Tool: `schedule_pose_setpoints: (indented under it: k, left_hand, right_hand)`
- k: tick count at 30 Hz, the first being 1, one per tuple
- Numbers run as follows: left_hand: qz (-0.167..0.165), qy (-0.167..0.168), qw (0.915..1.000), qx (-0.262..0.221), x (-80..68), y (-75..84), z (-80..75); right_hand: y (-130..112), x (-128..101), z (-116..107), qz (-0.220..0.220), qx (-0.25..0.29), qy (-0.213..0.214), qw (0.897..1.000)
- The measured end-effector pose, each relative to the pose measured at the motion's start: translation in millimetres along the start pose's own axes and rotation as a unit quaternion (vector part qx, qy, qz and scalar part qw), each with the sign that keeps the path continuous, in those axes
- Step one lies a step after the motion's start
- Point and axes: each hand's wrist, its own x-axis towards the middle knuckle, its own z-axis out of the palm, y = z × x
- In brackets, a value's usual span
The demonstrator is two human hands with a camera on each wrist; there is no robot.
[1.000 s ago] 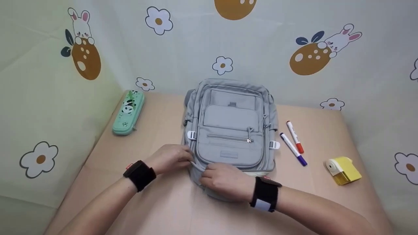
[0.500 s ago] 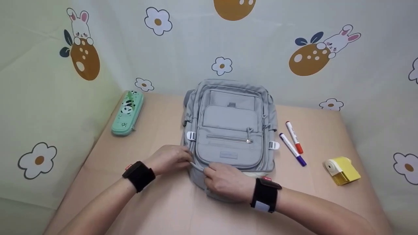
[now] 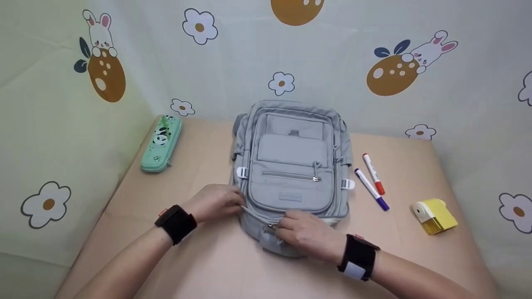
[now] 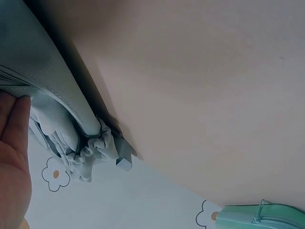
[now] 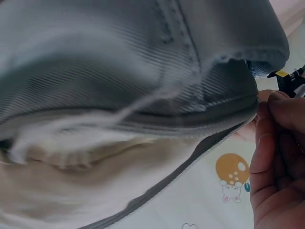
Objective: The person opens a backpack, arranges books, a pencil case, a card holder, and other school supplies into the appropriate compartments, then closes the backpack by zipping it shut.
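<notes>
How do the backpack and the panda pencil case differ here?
The backpack is grey; the pencil case is mint green with pandas. The backpack is far larger than the pencil case. The left hand and right hand grip the backpack; neither touches the pencil case. Both have zips and sit on the table.

1. The left forearm [image 3: 135, 259] enters from the near left and slants towards the far right.
2. The left hand [image 3: 215, 201] has its back upward and its fingers [image 4: 18, 119] bent, lying close together.
3. The right forearm [image 3: 419, 274] enters from the near right and slants towards the far left.
4. The right hand [image 3: 311, 234] sits nearer than the left, its fingers curled in a pinch.
5. Both hands point inward, apart from each other.
</notes>
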Motion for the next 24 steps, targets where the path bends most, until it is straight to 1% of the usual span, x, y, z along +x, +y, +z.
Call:
schedule_pose_setpoints:
  k: [9, 13, 16, 19, 24]
  left_hand:
    - [0.001, -0.006, 1.0000, -0.005, 0.4, 0.5, -1.9]
    - [0.001, -0.008, 0.9999, -0.006, 0.4, 1.3, -2.2]
    - [0.000, -0.008, 1.0000, -0.004, 0.6, 2.2, -2.4]
    - [0.002, -0.007, 1.0000, 0.003, 1.2, 3.1, -2.4]
    - [0.016, -0.004, 0.9995, 0.029, 2.7, 6.3, -1.6]
  right_hand:
    - [-0.5, -32.7, -11.7, 0.050, 0.052, 0.005, 0.997]
    - [-0.3, -48.3, -16.0, 0.072, 0.081, 0.023, 0.994]
    - [-0.8, -57.5, -16.7, 0.092, 0.112, 0.046, 0.988]
    - [-1.7, -62.2, -14.8, 0.113, 0.144, 0.066, 0.981]
    - [-4.0, -64.7, -9.1, 0.154, 0.188, 0.078, 0.967]
